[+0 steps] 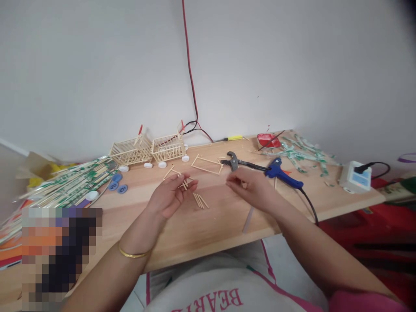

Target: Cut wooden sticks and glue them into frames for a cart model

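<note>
My left hand [172,196] is closed on a small frame of thin wooden sticks [185,185], its fingertips around the joined pieces. Over the table to its right hovers my right hand [248,187], thumb and fingers drawn together; whether anything is between them is hidden. Several short cut sticks [200,201] lie below and between the hands. A rectangular stick frame [205,170] rests flat behind them. Just beyond my right hand are dark-jawed cutters [232,162] and a blue glue gun [289,178] with a black cord.
Two stick-built carts [130,152] with white wheels stand against the wall. Blue discs [122,189] and wrapped stick bundles [87,178] lie left. At right are a red tray [269,140], crumpled wrappers [294,152] and a white power box [355,177] near the table edge.
</note>
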Tool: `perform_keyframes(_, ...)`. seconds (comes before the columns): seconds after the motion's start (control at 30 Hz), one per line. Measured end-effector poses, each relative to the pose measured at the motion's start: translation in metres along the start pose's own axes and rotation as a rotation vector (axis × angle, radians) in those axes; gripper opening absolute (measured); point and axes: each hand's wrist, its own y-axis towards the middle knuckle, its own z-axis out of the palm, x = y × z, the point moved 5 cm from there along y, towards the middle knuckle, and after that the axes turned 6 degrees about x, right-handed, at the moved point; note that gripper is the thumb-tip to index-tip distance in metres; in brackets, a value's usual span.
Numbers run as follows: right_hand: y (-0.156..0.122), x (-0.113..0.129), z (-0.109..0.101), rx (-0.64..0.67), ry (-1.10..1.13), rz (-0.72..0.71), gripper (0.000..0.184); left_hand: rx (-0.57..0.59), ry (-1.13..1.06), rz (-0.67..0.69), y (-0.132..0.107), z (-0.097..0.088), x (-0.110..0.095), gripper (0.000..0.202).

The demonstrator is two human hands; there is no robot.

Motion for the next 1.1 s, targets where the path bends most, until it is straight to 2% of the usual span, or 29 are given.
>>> perform_keyframes(0.1, 0.009, 0.020, 0.020, 0.033, 0.079, -0.087, 0.013, 0.072, -0.021, -0.007, 0.003, 0.011, 0.012, 0.004)
perform_keyframes(0.23, 0.024, 0.029, 0.042, 0.097, 0.007, -0.156, 0.016, 0.112, 0.102, -0.021, 0.006, 0.004, 0.022, 0.015)
perform_keyframes(0.43, 0.039, 0.019, 0.060, 0.323, -0.178, -0.012, 0.018, 0.065, 0.611, 0.070, -0.002, -0.006, 0.006, 0.020)
perform_keyframes(0.53, 0.040, 0.014, 0.071, 0.414, -0.224, 0.039, 0.016, 0.067, 0.701, 0.078, -0.004, -0.005, 0.007, 0.021)
perform_keyframes(0.77, 0.037, 0.008, 0.083, 0.431, -0.226, 0.034, 0.017, 0.074, 0.605, 0.039, 0.004, -0.008, 0.023, 0.026)
perform_keyframes(0.93, 0.036, 0.006, 0.085, 0.394, -0.226, 0.039, 0.018, 0.062, 0.506, 0.030, 0.004, -0.007, 0.022, 0.024)
perform_keyframes(1.03, 0.037, 0.005, 0.080, 0.371, -0.167, 0.032, 0.016, 0.065, 0.390, 0.006, 0.004, -0.007, 0.023, 0.025)
perform_keyframes(1.1, 0.038, 0.002, 0.069, 0.312, -0.082, 0.039, 0.016, 0.060, 0.314, -0.029, 0.004, -0.008, 0.025, 0.026)
